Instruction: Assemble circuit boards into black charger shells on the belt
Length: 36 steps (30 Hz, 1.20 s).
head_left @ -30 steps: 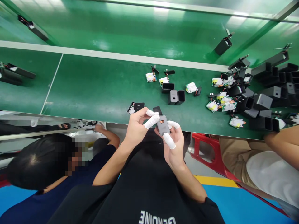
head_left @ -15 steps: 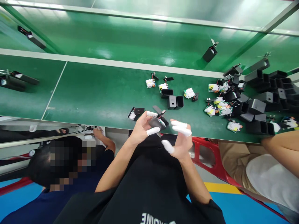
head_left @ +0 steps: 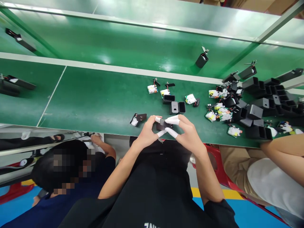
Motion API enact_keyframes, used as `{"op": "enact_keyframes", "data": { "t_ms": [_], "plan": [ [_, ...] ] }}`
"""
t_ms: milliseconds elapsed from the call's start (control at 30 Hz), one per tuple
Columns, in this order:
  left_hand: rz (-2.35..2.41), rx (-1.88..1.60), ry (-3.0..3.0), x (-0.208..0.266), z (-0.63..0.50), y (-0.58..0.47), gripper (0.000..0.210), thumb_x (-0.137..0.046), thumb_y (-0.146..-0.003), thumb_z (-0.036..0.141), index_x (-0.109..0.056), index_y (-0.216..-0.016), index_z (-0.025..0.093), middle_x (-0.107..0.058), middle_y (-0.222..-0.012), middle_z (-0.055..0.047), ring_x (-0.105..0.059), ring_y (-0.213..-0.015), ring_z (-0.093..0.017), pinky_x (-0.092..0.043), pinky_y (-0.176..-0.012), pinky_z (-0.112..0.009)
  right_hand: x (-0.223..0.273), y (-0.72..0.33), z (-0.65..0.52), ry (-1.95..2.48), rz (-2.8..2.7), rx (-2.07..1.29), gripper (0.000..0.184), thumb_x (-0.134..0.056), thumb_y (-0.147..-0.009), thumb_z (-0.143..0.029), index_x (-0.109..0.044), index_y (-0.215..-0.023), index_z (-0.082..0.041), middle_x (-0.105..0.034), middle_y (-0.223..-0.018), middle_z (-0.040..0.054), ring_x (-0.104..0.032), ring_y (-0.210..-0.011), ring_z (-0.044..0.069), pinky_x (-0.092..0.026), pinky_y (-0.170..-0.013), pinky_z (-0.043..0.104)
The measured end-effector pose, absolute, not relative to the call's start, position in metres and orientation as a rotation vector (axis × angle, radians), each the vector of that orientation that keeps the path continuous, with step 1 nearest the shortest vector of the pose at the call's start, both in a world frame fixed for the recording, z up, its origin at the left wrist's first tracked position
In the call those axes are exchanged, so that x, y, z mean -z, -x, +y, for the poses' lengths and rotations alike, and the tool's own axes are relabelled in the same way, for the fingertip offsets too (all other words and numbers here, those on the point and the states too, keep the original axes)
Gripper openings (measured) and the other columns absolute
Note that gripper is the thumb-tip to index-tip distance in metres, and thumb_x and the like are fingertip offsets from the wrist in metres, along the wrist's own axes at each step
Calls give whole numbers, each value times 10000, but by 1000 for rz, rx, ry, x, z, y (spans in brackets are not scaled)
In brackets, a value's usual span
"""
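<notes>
Black box-shaped plastic case (head_left: 160, 127) sits in the left hand (head_left: 147, 132), fingers closed round it, by the green counter (head_left: 102, 104) edge; the right hand (head_left: 188, 130) pinches its flat dark-grey plate (head_left: 163, 122). Light, steady pressure seems wise.

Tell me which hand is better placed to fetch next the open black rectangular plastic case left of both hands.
The left hand, probably: it is nearer the open black rectangular plastic case. The right hand sits farther off, past the held dark plastic case, and would likely reach across.
</notes>
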State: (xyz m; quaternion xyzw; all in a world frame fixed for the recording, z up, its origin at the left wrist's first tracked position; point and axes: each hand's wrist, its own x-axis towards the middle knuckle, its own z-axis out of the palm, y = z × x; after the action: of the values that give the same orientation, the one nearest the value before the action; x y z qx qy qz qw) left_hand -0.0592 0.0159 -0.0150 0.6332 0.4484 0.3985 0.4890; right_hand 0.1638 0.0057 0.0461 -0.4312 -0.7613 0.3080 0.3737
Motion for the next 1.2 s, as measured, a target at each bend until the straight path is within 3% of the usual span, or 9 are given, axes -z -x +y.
{"op": "enact_keyframes", "data": {
  "t_ms": [200, 267, 367, 433, 600, 800, 933, 1033, 1200],
  "plan": [
    [1136, -1059, -1590, 20, 8, 52, 354, -824, -824, 153, -528, -1000, 234, -618, -940, 24, -585, -821, -157, -478, -754, -282, -48, -146, -6, 1088, -2044, -699, 345, -627, -1068, -114, -764, -1266, -362, -776, -1393, 50, -687, -1372, 326, -513, -1153, 593],
    [1188, -1103, -1696, 25, 4, 48, 329, -793, -860, 157, -495, -971, 244, -589, -912, 25, -559, -784, -159, -452, -715, -290, -43, -131, -20, 1237, -1857, -525, 285, -751, -1013, -197, -744, -1267, -327, -766, -1280, 83, -717, -1227, 332, -554, -1059, 558],
    [1287, -1208, -1975, 34, 0, 44, 289, -667, -914, 111, -422, -887, 261, -524, -843, 12, -486, -743, -187, -380, -671, -330, -35, -107, -42, 1464, -1582, -412, 539, -962, -873, -419, -698, -1321, -277, -665, -984, 35, -630, -813, 240, -569, -745, 417],
    [1322, -1243, -2075, 37, -2, 43, 301, -608, -911, 73, -386, -861, 270, -493, -813, 4, -441, -728, -205, -340, -664, -354, -33, -94, -52, 1538, -1545, -419, 516, -970, -876, -443, -698, -1275, -262, -597, -904, -8, -571, -727, 198, -547, -672, 367],
    [1301, -1235, -2144, 40, -3, 45, 285, -642, -938, 125, -403, -913, 277, -531, -857, -20, -480, -761, -230, -376, -667, -364, -35, -91, -52, 1534, -1600, -491, 199, -797, -1014, -210, -709, -1186, -254, -658, -969, 4, -676, -854, 194, -602, -803, 349],
    [1285, -1236, -2173, 45, -4, 43, 244, -647, -926, 113, -462, -941, 272, -577, -858, -34, -549, -772, -250, -426, -673, -380, -39, -123, -41, 1407, -1882, -521, 260, -704, -1079, -178, -746, -1317, -273, -698, -1185, 90, -714, -1104, 273, -625, -959, 432],
    [1262, -1167, -2103, 41, -2, 44, 266, -680, -914, 85, -563, -1082, 254, -681, -989, -46, -665, -919, -257, -535, -773, -373, -57, -154, -16, 1301, -2144, -809, 313, -650, -1118, -198, -749, -1396, -304, -649, -1141, 75, -675, -1050, 256, -609, -905, 410],
    [1224, -1024, -2022, 33, 2, 49, 262, -722, -928, 87, -591, -1084, 252, -706, -1022, -39, -675, -957, -254, -551, -814, -374, -73, -168, 12, 1225, -2331, -949, 321, -602, -1103, -141, -780, -1324, -291, -649, -1122, 73, -641, -1027, 260, -594, -883, 414],
    [1252, -864, -1973, 22, 7, 55, 272, -813, -917, 159, -559, -964, 242, -672, -985, -44, -624, -916, -258, -537, -808, -388, -71, -169, 34, 1159, -2436, -832, 312, -583, -1057, -77, -809, -1164, -263, -678, -1082, 76, -643, -1000, 263, -593, -849, 419]
  ]
}}
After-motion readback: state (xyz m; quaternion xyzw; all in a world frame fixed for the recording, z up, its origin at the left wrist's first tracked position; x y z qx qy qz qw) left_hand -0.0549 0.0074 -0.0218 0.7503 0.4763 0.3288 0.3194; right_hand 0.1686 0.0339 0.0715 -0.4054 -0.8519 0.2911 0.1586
